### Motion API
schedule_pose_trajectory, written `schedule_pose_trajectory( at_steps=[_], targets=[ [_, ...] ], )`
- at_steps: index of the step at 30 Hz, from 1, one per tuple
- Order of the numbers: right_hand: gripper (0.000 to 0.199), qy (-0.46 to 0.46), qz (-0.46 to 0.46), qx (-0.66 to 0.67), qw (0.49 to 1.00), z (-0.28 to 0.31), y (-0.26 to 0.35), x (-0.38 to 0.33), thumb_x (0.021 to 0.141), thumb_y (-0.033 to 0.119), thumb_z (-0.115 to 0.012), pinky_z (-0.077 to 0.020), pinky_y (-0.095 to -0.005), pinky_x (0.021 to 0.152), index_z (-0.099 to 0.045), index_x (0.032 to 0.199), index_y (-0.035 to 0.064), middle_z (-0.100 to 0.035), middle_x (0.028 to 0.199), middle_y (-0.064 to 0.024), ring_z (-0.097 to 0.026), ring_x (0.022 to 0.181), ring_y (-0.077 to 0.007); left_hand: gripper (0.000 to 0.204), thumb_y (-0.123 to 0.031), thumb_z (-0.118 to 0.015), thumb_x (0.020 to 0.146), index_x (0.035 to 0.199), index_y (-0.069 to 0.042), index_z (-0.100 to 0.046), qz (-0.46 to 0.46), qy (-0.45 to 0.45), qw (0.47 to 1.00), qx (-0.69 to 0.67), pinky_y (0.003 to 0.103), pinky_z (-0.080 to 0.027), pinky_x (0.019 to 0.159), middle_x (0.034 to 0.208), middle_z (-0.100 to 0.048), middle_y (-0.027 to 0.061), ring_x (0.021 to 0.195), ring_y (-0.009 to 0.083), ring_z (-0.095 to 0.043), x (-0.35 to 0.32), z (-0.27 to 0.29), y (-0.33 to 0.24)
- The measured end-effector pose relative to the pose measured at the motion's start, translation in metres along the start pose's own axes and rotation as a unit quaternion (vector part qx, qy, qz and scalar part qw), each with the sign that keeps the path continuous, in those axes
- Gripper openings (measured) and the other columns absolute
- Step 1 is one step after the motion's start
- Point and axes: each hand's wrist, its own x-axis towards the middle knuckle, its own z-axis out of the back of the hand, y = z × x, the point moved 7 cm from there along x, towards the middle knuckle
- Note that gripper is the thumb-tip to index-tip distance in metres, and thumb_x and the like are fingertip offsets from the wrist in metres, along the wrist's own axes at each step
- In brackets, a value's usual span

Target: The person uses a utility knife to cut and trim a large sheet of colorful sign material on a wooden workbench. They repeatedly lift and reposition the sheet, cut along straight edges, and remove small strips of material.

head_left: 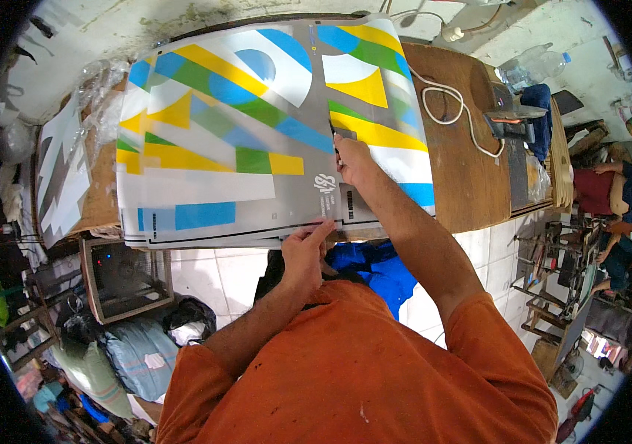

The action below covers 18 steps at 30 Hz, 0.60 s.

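Observation:
A large glossy printed sheet (205, 174), patterned in blue, yellow, green, white and grey, lies over the table. It looks layered or see-through in places. My right hand (353, 159) is closed over the sheet right of its middle, beside the line between two printed panels. Something small and dark shows at its fingers, too hidden to name. Nearer to me, my left hand (303, 255) rests at the sheet's front edge. Its index finger is stretched out onto the sheet, and the other fingers are partly hidden.
Brown wooden table (456, 174) shows to the right, with a white cable (464, 111) and a dark metal device (514, 122). Plastic bottles (538, 65) lie behind it. A cut sheet (64, 177) is at the left, above a mesh-fronted box (127, 274). People sit far right.

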Motion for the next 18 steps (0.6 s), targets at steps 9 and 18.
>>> schedule_pose_trajectory(
  at_steps=[9,18],
  targets=[
    [0.018,-0.018,0.016,0.057,0.998,-0.033,0.062,0.035,0.096,0.021,-0.058,-0.0505,-0.0363,0.053,-0.058,0.101,0.0044,-0.061,0.084,-0.0051,-0.059,0.070,-0.0174,0.011,-0.010,-0.071,0.086,0.093,-0.004,-0.066,0.028,0.027,0.999,0.007,0.024,-0.034,0.058,0.076,-0.058,-0.0020,0.066,0.0071,-0.045,-0.015,-0.006,-0.017],
    [0.022,-0.043,0.042,0.023,0.998,-0.061,0.119,0.104,0.095,0.021,-0.056,-0.0518,-0.0426,0.058,-0.058,0.104,0.0005,-0.062,0.091,-0.0104,-0.063,0.077,-0.0234,0.009,-0.011,-0.072,0.087,0.088,-0.006,-0.064,0.066,0.024,0.998,-0.003,0.024,-0.036,0.057,0.072,-0.055,-0.0022,0.063,0.0074,-0.044,-0.031,-0.013,-0.036]
  ],
)
